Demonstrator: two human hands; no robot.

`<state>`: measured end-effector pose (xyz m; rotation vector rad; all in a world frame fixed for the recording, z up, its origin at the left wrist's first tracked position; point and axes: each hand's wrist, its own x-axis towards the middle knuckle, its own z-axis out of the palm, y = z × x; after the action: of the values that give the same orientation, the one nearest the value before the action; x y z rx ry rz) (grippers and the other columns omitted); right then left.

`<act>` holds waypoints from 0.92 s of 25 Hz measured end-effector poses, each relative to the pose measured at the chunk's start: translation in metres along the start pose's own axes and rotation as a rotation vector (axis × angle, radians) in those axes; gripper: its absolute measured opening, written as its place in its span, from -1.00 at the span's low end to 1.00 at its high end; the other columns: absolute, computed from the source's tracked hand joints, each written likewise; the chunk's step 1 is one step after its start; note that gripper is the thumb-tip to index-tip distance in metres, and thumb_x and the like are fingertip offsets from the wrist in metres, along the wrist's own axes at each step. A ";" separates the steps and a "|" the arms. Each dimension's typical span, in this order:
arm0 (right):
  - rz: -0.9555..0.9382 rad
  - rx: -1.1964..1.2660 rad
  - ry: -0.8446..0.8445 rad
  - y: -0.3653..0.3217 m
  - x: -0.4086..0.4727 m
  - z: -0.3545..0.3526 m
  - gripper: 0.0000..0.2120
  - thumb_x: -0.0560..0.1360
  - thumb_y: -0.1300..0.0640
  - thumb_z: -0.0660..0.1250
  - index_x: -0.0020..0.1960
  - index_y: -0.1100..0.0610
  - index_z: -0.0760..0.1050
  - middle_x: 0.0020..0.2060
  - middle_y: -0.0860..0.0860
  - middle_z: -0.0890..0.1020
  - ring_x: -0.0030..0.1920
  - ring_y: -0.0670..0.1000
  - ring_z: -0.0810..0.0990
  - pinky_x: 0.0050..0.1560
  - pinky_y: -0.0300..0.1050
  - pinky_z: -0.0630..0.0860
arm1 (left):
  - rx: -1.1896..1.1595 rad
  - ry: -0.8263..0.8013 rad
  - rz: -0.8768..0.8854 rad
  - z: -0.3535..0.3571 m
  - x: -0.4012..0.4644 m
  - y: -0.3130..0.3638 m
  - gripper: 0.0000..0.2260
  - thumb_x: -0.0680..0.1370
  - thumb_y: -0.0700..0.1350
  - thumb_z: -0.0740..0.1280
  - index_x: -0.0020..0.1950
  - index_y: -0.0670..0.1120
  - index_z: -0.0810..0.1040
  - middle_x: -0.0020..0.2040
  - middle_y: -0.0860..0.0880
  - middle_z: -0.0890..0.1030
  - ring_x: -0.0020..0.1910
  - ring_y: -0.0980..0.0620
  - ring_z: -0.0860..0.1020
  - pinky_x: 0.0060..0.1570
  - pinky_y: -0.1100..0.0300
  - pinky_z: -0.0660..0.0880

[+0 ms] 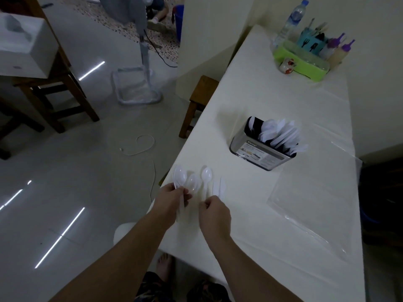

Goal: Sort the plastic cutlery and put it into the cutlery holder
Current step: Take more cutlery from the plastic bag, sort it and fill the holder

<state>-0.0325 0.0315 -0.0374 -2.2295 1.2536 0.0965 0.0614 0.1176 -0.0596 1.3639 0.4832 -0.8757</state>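
Spoons point(185, 179) and the other white cutlery here are thin plastic: I judge them very light, a bit springy and slick, so they will slide on the glossy table point(283, 214) and can snap if bent. Take each by the handle, near its middle, not by the bowl.

Your left hand point(169, 202) is pinched shut on a small bunch of spoons at the near left corner of the table; their handles run into your fingers and the bowls fan out on the far side of the grip. Your right hand point(214, 215) is curled just right of it, fingertips pressed together at the near end of one spoon point(206, 174) lying flat; whether it has the handle yet I cannot tell. That spoon's bowl points away from you. Just right of it lie two flat white pieces, likely knives point(219, 188), clear of both hands.

Farther off and to the right stands the holder point(257, 152), already crowded with white cutlery, well apart from your hands.
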 end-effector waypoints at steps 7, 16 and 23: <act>0.088 -0.134 -0.125 0.004 0.018 0.008 -0.83 0.47 0.10 0.29 -0.25 0.15 0.52 -0.36 0.01 0.58 -0.34 0.03 0.58 -0.43 -0.22 0.39 | -0.059 0.014 -0.054 -0.015 0.007 -0.006 -0.88 0.55 -0.29 0.31 0.04 -0.27 0.61 -0.21 -0.19 0.66 -0.15 -0.12 0.66 -0.13 0.03 0.55; -0.008 0.254 -0.428 -0.014 -0.017 -0.019 -0.78 0.55 0.00 0.29 -0.16 0.08 0.62 -0.27 0.03 0.68 -0.26 0.01 0.67 -0.27 -0.18 0.59 | -0.047 -0.063 -0.046 0.007 -0.004 -0.001 -0.84 0.57 -0.25 0.28 -0.03 -0.29 0.63 -0.17 -0.24 0.68 -0.11 -0.23 0.64 -0.02 -0.12 0.60; 0.027 0.283 -0.517 -0.015 -0.011 -0.020 -0.80 0.52 0.01 0.33 -0.23 0.06 0.60 -0.29 0.04 0.68 -0.32 0.00 0.66 -0.35 -0.19 0.50 | 0.044 -0.120 0.001 0.000 -0.004 -0.006 -0.82 0.56 -0.17 0.36 0.04 -0.28 0.62 -0.22 -0.20 0.68 -0.15 -0.16 0.65 -0.01 -0.11 0.61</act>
<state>-0.0310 0.0353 -0.0107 -1.7892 0.9438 0.4463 0.0544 0.1188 -0.0603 1.3423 0.3730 -0.9663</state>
